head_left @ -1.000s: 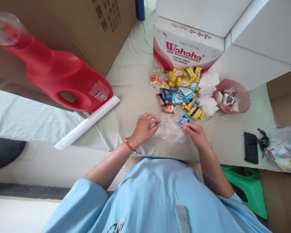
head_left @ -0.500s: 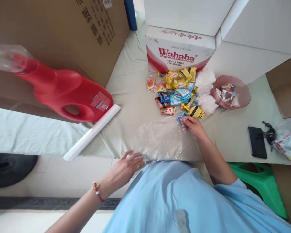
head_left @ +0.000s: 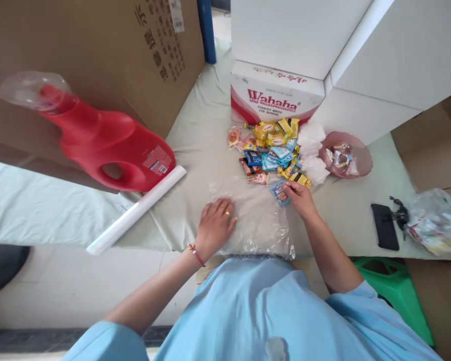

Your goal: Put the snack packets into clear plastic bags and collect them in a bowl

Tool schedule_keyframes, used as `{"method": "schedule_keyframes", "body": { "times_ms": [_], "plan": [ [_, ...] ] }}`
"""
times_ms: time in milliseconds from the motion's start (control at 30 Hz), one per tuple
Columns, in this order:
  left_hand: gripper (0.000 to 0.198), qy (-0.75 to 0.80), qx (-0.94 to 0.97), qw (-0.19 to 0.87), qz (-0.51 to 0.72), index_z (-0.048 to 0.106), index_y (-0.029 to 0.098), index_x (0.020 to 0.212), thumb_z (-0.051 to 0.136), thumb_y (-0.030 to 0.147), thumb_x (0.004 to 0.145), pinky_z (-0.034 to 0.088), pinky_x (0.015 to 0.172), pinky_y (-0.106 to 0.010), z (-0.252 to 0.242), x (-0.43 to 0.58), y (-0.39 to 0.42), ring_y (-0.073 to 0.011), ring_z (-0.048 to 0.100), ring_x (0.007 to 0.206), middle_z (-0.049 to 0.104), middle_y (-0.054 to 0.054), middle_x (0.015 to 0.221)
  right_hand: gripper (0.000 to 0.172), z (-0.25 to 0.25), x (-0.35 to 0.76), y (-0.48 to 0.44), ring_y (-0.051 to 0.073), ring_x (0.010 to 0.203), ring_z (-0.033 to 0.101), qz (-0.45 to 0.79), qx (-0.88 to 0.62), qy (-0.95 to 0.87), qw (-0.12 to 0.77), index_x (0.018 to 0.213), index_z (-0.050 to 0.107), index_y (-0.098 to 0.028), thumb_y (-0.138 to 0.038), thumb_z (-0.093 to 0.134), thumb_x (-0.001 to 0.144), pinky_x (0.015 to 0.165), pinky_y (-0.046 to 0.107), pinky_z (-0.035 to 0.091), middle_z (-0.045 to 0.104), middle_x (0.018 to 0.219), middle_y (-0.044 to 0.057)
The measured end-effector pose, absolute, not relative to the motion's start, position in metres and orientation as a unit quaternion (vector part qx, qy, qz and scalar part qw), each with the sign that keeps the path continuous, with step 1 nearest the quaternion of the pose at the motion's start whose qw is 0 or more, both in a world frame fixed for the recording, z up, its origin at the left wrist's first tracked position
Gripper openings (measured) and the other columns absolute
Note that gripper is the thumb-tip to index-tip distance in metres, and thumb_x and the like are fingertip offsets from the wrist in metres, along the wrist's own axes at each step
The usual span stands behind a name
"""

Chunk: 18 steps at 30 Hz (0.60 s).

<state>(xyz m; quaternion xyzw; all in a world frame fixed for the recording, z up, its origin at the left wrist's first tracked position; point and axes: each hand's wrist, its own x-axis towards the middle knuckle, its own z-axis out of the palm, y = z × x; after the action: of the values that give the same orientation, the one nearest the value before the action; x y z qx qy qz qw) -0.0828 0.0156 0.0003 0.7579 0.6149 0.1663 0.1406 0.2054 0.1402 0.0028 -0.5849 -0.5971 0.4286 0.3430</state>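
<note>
My right hand (head_left: pixel 298 196) pinches a small blue snack packet (head_left: pixel 279 194) by its right side, just in front of the snack pile. Palm down, my left hand (head_left: pixel 217 223) lies with fingers stretched out on the left part of a clear plastic bag (head_left: pixel 261 228), which is spread flat at the table's front edge. Beyond the hands is a heap of small wrapped snacks: yellow packets (head_left: pixel 274 131), light blue packets (head_left: pixel 274 159), and a red-and-white packet (head_left: pixel 258 178) among them. White crumpled bundles (head_left: pixel 312 168) sit along the heap's right side.
A pink bowl (head_left: pixel 365 159) with wrapped items stands right of the heap, before white boxes (head_left: pixel 376 65). Behind is a Wahaba carton (head_left: pixel 278 93). To the left are a red jug (head_left: pixel 97 135) and a white roll (head_left: pixel 137 210). A phone (head_left: pixel 384 226) and keys lie right.
My left hand has moved from the table edge up and right onto the clear bag. The blue packet, still in my right hand, shows more of its face. The view has shifted slightly.
</note>
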Motion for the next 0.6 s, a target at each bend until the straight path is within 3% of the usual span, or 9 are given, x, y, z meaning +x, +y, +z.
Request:
{"method": "schedule_keyframes", "body": {
  "times_ms": [67, 133, 200, 333, 433, 500, 567, 600],
  "plan": [
    [0.053, 0.619, 0.762, 0.125, 0.145, 0.055, 0.021, 0.153, 0.052, 0.036, 0.103, 0.026, 0.124, -0.068, -0.019, -0.085, 0.02, -0.0392, 0.045, 0.152, 0.051, -0.018, 0.163, 0.038, 0.009, 0.207, 0.132, 0.029, 0.097, 0.067, 0.275, -0.612, -0.656, 0.345, 0.11, 0.075, -0.019, -0.049, 0.063, 0.092, 0.093, 0.048, 0.056, 0.073, 0.105, 0.014],
    [0.057, 0.613, 0.772, 0.115, 0.124, 0.049, 0.023, 0.159, 0.046, 0.039, 0.105, 0.017, 0.127, -0.07, -0.029, -0.088, 0.022, -0.0372, 0.039, 0.156, 0.042, -0.015, 0.169, 0.039, 0.014, 0.201, 0.115, 0.032, 0.125, 0.061, 0.155, -0.584, -0.726, 0.33, 0.131, 0.071, -0.019, -0.037, 0.06, 0.098, 0.11, 0.055, 0.049, 0.067, 0.133, 0.018],
    [0.057, 0.609, 0.779, 0.109, 0.103, 0.048, 0.026, 0.16, 0.042, 0.042, 0.106, 0.013, 0.128, -0.069, -0.032, -0.093, 0.025, -0.0355, 0.037, 0.158, 0.038, -0.013, 0.171, 0.041, 0.013, 0.192, 0.094, 0.031, 0.14, 0.053, 0.135, -0.508, -0.803, 0.28, 0.141, 0.065, -0.02, -0.029, 0.054, 0.102, 0.118, 0.056, 0.043, 0.059, 0.15, 0.018],
    [0.058, 0.613, 0.779, 0.098, 0.09, 0.045, 0.028, 0.162, 0.038, 0.045, 0.107, 0.008, 0.129, -0.068, -0.029, -0.107, 0.037, -0.0341, 0.039, 0.157, 0.036, -0.012, 0.172, 0.041, -0.007, 0.19, 0.061, 0.03, 0.151, 0.045, 0.206, -0.4, -0.882, 0.137, 0.144, 0.065, -0.023, -0.028, 0.057, 0.103, 0.122, 0.056, 0.043, 0.054, 0.159, 0.014],
    [0.06, 0.605, 0.785, 0.099, 0.094, 0.041, 0.028, 0.164, 0.038, 0.045, 0.107, 0.005, 0.13, -0.068, -0.029, -0.117, 0.045, -0.0336, 0.041, 0.156, 0.035, -0.012, 0.172, 0.033, -0.01, 0.21, 0.062, 0.029, 0.142, 0.055, 0.248, -0.394, -0.878, 0.11, 0.133, 0.07, -0.02, -0.03, 0.055, 0.106, 0.116, 0.05, 0.05, 0.063, 0.149, 0.015],
    [0.06, 0.599, 0.789, 0.101, 0.097, 0.04, 0.028, 0.165, 0.039, 0.045, 0.107, 0.004, 0.13, -0.068, -0.03, -0.12, 0.047, -0.0336, 0.041, 0.156, 0.035, -0.012, 0.172, 0.032, 0.001, 0.222, 0.082, 0.024, 0.114, 0.07, 0.262, -0.414, -0.864, 0.113, 0.108, 0.076, -0.019, -0.033, 0.048, 0.109, 0.099, 0.042, 0.058, 0.077, 0.119, 0.013],
    [0.059, 0.598, 0.789, 0.099, 0.1, 0.041, 0.027, 0.164, 0.04, 0.044, 0.107, 0.003, 0.13, -0.067, -0.031, -0.121, 0.047, -0.0335, 0.041, 0.156, 0.036, -0.012, 0.172, 0.04, 0.019, 0.226, 0.119, 0.022, 0.088, 0.07, 0.234, -0.456, -0.848, 0.136, 0.089, 0.074, -0.02, -0.038, 0.045, 0.11, 0.085, 0.037, 0.058, 0.077, 0.092, 0.009],
    [0.059, 0.597, 0.79, 0.097, 0.101, 0.041, 0.027, 0.164, 0.04, 0.044, 0.107, 0.003, 0.13, -0.067, -0.032, -0.121, 0.047, -0.0334, 0.041, 0.156, 0.036, -0.012, 0.171, 0.039, 0.028, 0.225, 0.143, 0.022, 0.086, 0.069, 0.2, -0.476, -0.841, 0.163, 0.09, 0.073, -0.021, -0.04, 0.046, 0.11, 0.084, 0.038, 0.057, 0.076, 0.09, 0.009]
  ]
}}
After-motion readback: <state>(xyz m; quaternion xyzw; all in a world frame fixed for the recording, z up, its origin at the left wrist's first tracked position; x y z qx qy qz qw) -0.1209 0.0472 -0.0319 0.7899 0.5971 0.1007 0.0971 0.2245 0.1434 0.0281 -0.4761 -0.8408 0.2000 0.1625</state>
